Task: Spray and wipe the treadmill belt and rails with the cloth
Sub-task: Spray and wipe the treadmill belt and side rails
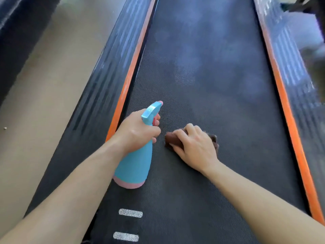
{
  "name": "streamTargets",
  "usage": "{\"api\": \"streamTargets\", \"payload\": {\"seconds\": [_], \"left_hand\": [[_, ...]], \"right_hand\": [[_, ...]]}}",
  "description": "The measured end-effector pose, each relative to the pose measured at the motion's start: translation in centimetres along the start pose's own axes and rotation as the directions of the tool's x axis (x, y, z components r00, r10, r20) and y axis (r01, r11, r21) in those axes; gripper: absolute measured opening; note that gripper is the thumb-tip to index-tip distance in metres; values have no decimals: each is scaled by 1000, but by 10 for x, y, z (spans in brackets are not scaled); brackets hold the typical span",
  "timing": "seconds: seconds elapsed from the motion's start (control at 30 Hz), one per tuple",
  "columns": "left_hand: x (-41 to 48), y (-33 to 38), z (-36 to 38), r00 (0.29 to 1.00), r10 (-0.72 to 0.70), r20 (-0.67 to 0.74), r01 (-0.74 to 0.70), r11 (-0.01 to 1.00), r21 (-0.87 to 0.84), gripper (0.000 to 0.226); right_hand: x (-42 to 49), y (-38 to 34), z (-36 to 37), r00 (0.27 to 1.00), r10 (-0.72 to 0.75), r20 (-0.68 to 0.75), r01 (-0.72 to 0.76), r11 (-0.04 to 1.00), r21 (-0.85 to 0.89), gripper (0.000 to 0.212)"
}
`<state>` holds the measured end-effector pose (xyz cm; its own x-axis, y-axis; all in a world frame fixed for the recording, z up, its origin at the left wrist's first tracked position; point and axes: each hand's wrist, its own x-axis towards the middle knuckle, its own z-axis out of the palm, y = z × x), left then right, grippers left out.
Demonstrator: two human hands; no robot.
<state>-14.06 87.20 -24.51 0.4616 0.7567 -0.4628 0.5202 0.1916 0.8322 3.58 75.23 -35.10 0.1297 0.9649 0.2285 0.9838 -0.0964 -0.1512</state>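
The treadmill belt (219,85) runs down the middle of the view, from near the person to far away, dark and bumpy, with two small white marks (130,213) at the near end. The left hand (139,131) grips the neck of a blue and pink spray bottle (135,166), with a finger curled on the pink trigger, and the nozzle points at the far end of the belt. I cannot tell if the bottle's bottom touches the belt. Just to the right of the bottle, the right hand (195,145) lies on a brown cloth (173,139). Its fingers are bent over the bunched cloth and press it down on the belt. Farther along, the belt has pale, cloudy patches, which I think are wet spray. So it looks like some spraying is done and the wiping is at the near part, with the far part of the belt left to wipe. The left rail (98,81) and the right rail (295,59), each with an orange strip beside the belt, have no hand or cloth on them. I cannot tell if they are clean, so I think they need wiping too. A tan floor (44,76) lies to the left.
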Motion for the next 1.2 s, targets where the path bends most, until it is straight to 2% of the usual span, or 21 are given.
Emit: {"api": "streamTargets", "payload": {"seconds": [0.1, 0.2, 0.27, 0.37, 0.47, 0.57, 0.67, 0.73, 0.87, 1.0, 1.13, 1.2], "left_hand": [[-1, 8, 26, 995, 5, 97, -9, 999, 42, 45], [-2, 16, 47, 984, -12, 178, -4, 996, 92, 43], [-4, 20, 59, 971, -38, 235, 7, 991, 134, 39], [-8, 21, 68, 959, -54, 279, 5, 985, 174, 47], [-10, 22, 69, 959, -56, 279, 3, 982, 188, 38], [-12, 22, 67, 955, -68, 290, 3, 976, 218, 46], [-8, 21, 65, 968, -74, 240, 0, 956, 293, 17], [-4, 19, 63, 979, -74, 188, 12, 950, 311, 10], [3, 21, 57, 986, -30, 162, -5, 977, 212, 23], [12, 24, 53, 991, 1, 134, -20, 990, 139, 40], [16, 26, 52, 994, 9, 109, -23, 992, 125, 42], [17, 24, 50, 994, 9, 113, -24, 991, 134, 40]], "right_hand": [[-30, 19, -7, 976, 212, -56, -216, 974, -67, 37], [-59, 30, -16, 864, 495, -94, -501, 863, -68, 37], [-80, 32, -23, 795, 595, -120, -604, 795, -59, 37], [-100, 28, -26, 801, 586, -123, -597, 799, -74, 39], [-100, 27, -27, 810, 572, -126, -583, 809, -72, 39], [-99, 27, -27, 805, 574, -149, -587, 807, -63, 39], [-97, 31, -25, 827, 538, -162, -553, 831, -65, 36], [-91, 36, -25, 847, 506, -162, -521, 851, -67, 34], [-46, 60, -19, 898, 426, -108, -433, 899, -58, 32], [31, 100, -13, 893, 450, -35, -451, 892, -42, 38], [90, 131, -11, 873, 484, 64, -485, 874, 7, 42], [85, 124, -11, 884, 464, 56, -463, 886, -23, 42]]}}
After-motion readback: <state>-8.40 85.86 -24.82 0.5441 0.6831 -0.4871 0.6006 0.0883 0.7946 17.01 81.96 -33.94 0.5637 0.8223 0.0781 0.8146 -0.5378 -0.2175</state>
